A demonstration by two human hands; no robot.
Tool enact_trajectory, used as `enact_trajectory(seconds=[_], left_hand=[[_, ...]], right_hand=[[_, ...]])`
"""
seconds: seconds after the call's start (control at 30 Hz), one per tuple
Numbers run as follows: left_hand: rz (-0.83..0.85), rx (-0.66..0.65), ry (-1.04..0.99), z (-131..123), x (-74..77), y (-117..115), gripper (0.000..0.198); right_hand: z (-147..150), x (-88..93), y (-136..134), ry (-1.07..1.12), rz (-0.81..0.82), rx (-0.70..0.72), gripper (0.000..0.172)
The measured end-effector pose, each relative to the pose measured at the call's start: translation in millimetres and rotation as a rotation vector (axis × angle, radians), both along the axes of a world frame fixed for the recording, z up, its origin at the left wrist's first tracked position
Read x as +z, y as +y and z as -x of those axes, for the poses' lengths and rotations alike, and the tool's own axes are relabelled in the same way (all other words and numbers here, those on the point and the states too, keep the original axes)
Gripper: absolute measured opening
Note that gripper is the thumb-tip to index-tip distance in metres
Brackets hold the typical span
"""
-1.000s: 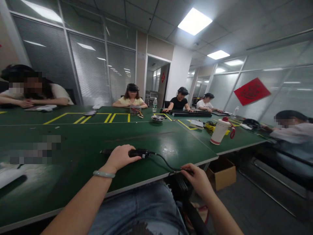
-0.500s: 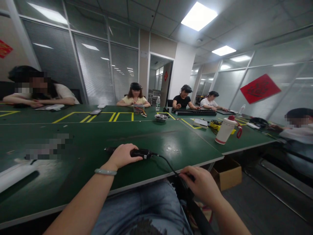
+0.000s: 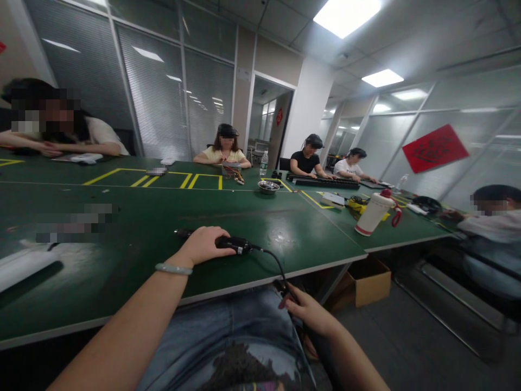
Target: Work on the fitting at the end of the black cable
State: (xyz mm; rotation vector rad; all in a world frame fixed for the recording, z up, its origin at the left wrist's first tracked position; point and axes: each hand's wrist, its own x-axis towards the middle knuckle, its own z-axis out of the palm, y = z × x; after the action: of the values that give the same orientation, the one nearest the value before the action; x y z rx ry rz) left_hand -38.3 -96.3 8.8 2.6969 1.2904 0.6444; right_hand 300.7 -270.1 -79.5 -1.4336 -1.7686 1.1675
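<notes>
A black electric screwdriver (image 3: 236,244) lies on the green table, its metal tip pointing left. My left hand (image 3: 203,244) is wrapped over its middle, a pale bangle at the wrist. From the tool's right end a black cord (image 3: 274,257) curves down over the table's front edge. Beside my lap, below that edge, my right hand (image 3: 307,310) is closed around the cord and a dark piece at it, which I cannot make out fully.
Right of my hands stand a white bottle (image 3: 374,213) with a red cap and, lower, a cardboard box (image 3: 372,282). A metal bowl (image 3: 268,187) sits farther back. A white device (image 3: 24,269) lies at the left. Several people sit around the table (image 3: 134,228).
My right hand has moved left and down, from beside the table edge toward my lap, with the cord. My left hand stays on the screwdriver. The view has tilted slightly.
</notes>
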Motion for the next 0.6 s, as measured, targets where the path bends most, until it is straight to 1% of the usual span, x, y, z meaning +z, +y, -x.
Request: enact_trajectory(seconds=[0.03, 0.1, 0.17, 0.23, 0.3, 0.43, 0.6], left_hand=[[-0.006, 0.0, 0.007, 0, -0.3, 0, 0.061], [-0.017, -0.002, 0.015, 0, -1.0, 1, 0.061], [-0.021, -0.002, 0.02, 0, -1.7, 2, 0.061], [-0.022, -0.001, 0.024, 0, -2.2, 2, 0.061], [-0.023, 0.001, 0.029, -1, -2.2, 2, 0.061], [-0.02, 0.003, 0.042, -1, -1.3, 1, 0.061], [-0.018, -0.017, 0.023, 0, -1.6, 2, 0.062]], right_hand=[[6, -4.8, 2, 0.016, -0.025, 0.001, 0.07], [19, -10.6, 6, 0.024, -0.119, -0.07, 0.062], [30, -11.3, 9, 0.042, -0.193, -0.177, 0.048], [37, -8.5, 11, 0.071, -0.224, -0.241, 0.043], [39, -5.1, 11, 0.095, -0.235, -0.238, 0.042], [37, -4.5, 8, 0.14, -0.259, -0.171, 0.04], [37, -5.5, 5, 0.244, -0.129, -0.152, 0.043]])
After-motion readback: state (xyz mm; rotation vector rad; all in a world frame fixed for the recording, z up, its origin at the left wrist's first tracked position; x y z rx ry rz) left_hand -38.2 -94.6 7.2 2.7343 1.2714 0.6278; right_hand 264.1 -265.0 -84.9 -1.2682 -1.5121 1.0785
